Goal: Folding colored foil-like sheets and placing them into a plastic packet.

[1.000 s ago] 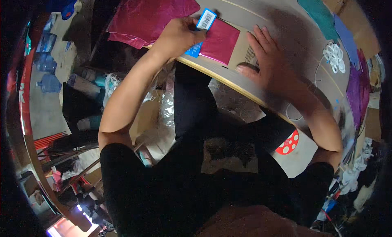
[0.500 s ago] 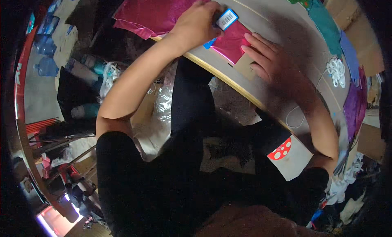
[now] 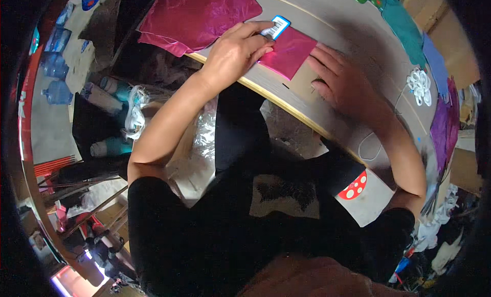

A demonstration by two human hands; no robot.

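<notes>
A small blue-and-white card (image 3: pixel 276 27) is pinched in the fingers of the left hand (image 3: pixel 236 50), at the far corner of a folded magenta foil sheet (image 3: pixel 289 52) lying on the desk (image 3: pixel 353 26). The sheet's right edge is pressed down by the right hand (image 3: pixel 343 84), fingers spread flat and gripping nothing. A larger magenta foil sheet (image 3: pixel 197 14) is spread to the left. Teal fabric (image 3: pixel 404 20) and white cord (image 3: pixel 420 84) are seen at the right.
</notes>
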